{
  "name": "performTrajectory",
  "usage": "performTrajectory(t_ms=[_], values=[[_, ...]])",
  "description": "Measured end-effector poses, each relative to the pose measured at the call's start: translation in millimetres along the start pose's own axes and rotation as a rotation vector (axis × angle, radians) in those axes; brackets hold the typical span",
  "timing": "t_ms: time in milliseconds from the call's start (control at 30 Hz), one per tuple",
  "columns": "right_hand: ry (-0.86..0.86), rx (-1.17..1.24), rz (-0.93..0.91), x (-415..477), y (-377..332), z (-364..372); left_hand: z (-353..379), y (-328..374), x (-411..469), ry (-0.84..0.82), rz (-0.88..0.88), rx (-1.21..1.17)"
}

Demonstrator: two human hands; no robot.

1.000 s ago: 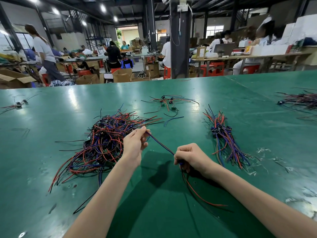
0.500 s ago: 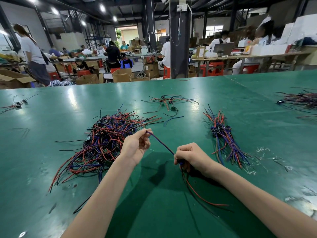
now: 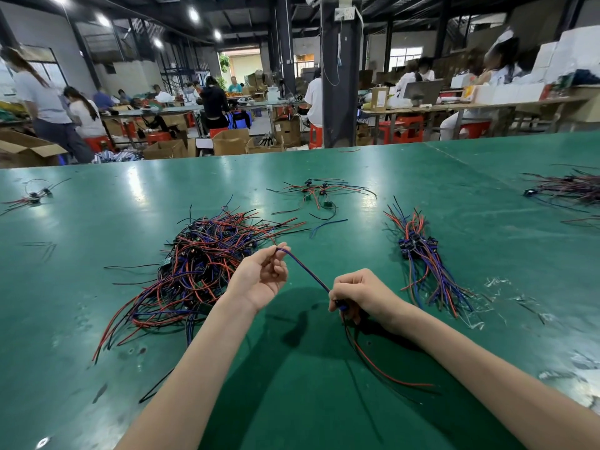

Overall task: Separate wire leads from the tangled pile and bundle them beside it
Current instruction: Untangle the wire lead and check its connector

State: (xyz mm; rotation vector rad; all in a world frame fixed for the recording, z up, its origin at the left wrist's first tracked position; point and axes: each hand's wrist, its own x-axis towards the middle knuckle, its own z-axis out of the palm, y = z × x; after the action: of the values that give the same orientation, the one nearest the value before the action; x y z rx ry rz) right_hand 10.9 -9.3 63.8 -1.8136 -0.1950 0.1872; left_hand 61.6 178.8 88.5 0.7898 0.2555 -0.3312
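Between tangled pile and bundle, both hands pinching one blue lead taut.

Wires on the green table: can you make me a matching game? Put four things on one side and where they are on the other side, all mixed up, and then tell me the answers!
Things:
1. big tangled pile
2. tidy bundle
3. blue wire
4. red wire

Places:
A. stretched between the left hand and the right hand
B. lying on the table to the right of both hands
C. trailing from the right hand toward the camera
D. spread out to the left of the left hand

Right pairs: 1-D, 2-B, 3-A, 4-C
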Motion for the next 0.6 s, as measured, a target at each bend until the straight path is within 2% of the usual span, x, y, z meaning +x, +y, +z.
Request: performTrajectory(t_ms=[100, 133, 233, 267, 333, 467, 600], values=[[-0.015, -0.014, -0.009, 0.2, 2.4, -2.5, -0.8, -0.7, -0.3, 0.012, -0.025, -0.027], [-0.02, -0.02, -0.008, 0.0, 2.5, -2.9, -1.0, -1.3, 0.4, 0.042, 0.057, 0.057], [-0.038, -0.03, -0.005, -1.1, 0.4, -2.7, -1.7, -5.0, 2.8, 0.173, 0.535, 0.545], [-0.04, -0.03, -0.001, -0.8, -0.3, -2.5, -2.1, -6.4, 2.5, 0.182, 0.64, 0.646], [-0.04, -0.038, 0.008, -0.5, 0.1, -2.5, -4.0, -8.6, 2.8, 0.204, 0.748, 0.766], [-0.049, -0.046, 0.007, -0.2, 1.0, -2.1, -10.7, -9.5, 5.7, 0.268, 0.819, 0.951], [-0.062, -0.042, 0.002, 0.4, 1.1, -1.5, -16.4, -14.9, 5.0, 0.376, 1.042, 1.356]])
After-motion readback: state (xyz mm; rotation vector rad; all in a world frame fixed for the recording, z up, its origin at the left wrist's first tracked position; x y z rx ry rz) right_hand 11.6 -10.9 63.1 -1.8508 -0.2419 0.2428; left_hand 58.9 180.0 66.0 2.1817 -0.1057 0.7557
